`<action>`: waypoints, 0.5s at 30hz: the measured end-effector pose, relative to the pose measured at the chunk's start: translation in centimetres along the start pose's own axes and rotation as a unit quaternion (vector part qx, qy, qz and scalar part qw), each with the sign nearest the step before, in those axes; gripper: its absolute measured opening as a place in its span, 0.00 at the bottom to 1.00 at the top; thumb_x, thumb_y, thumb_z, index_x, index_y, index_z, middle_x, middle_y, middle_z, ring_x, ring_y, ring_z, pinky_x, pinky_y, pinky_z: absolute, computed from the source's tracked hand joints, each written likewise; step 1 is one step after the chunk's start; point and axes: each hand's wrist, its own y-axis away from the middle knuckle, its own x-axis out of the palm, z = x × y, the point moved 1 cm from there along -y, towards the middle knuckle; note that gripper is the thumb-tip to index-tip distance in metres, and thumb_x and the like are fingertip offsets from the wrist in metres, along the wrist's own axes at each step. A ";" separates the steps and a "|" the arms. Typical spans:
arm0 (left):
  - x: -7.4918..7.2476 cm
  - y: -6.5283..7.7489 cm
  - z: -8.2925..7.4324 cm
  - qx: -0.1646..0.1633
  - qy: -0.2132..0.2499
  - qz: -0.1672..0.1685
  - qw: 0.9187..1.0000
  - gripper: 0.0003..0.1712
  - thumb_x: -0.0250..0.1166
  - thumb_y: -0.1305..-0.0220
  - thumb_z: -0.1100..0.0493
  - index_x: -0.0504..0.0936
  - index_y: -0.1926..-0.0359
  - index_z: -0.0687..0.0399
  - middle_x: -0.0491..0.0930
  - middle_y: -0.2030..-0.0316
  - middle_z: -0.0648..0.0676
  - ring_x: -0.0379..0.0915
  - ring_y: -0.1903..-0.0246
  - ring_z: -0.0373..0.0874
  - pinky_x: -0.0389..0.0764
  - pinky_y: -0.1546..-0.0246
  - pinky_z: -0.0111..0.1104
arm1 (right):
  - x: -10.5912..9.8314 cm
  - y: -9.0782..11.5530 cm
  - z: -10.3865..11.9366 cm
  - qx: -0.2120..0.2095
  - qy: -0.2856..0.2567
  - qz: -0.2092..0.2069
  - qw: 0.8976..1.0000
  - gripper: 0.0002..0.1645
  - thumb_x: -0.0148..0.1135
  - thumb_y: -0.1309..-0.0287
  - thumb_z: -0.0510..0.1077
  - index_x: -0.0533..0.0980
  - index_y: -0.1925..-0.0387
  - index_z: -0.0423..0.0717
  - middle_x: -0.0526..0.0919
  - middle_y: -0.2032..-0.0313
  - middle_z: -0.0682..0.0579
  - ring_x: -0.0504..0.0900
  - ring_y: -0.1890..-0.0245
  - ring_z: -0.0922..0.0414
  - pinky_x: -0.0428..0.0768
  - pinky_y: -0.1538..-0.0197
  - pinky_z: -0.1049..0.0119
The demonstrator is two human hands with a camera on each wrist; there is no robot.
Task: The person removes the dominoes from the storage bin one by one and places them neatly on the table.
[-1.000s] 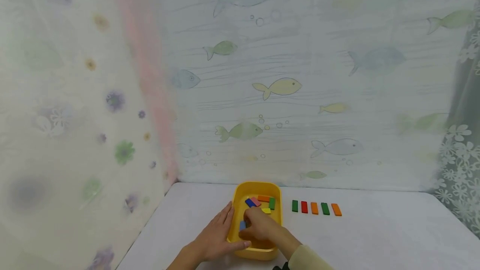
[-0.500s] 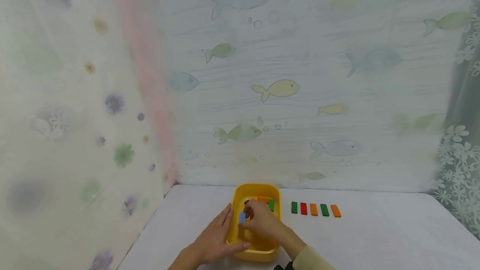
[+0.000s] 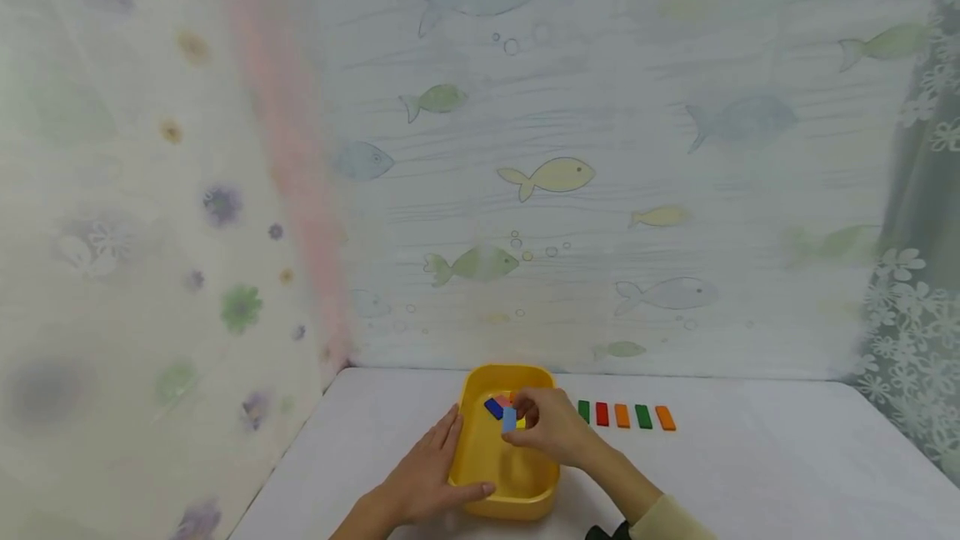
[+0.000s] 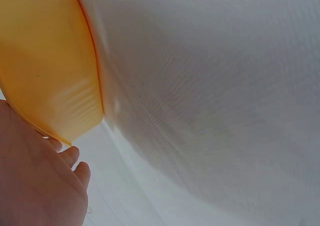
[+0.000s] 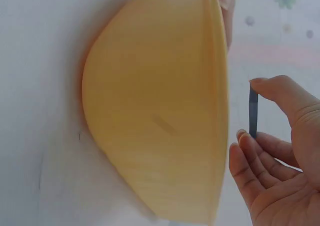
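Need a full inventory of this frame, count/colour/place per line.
tray: 1, yellow, on table
held tile: 1, light blue, pinched above tray
tray tiles: at least 4, blue, pink, orange, yellow, in tray, partly hidden by right hand
row tiles: 5, left to right green, red, orange, green, orange, on table right of tray
table: 1, white, under tray
fish-print backdrop: 1, pale, behind table
flower-print sheet: 1, pale with pink band, left
sheer curtain: 1, greyish with white flowers, far right
unclear object: 1, black, bottom edge
sleeve: 1, cream, right forearm
left hand: 1, bare, against tray's left side
right hand: 1, bare, above tray
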 end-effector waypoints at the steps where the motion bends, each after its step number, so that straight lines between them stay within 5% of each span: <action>1: 0.0 0.0 0.0 -0.001 0.000 0.001 1.000 0.65 0.59 0.39 0.22 0.50 0.20 0.64 0.45 0.19 0.60 0.51 0.23 0.61 0.60 0.29 0.61 | -0.3 0.2 -0.1 -0.003 -0.003 -0.001 1.000 0.21 0.78 0.46 0.47 0.80 0.55 0.39 0.83 0.65 0.54 0.76 0.68 0.58 0.79 0.65 0.72; 15: 0.2 -0.4 0.3 -0.035 0.000 0.023 0.999 0.68 0.58 0.42 0.18 0.47 0.18 0.59 0.43 0.18 0.58 0.49 0.22 0.59 0.59 0.28 0.60 | -4.0 2.1 -2.0 -0.023 0.035 -0.028 0.999 0.18 0.79 0.46 0.45 0.80 0.60 0.40 0.80 0.70 0.53 0.73 0.75 0.61 0.76 0.74 0.72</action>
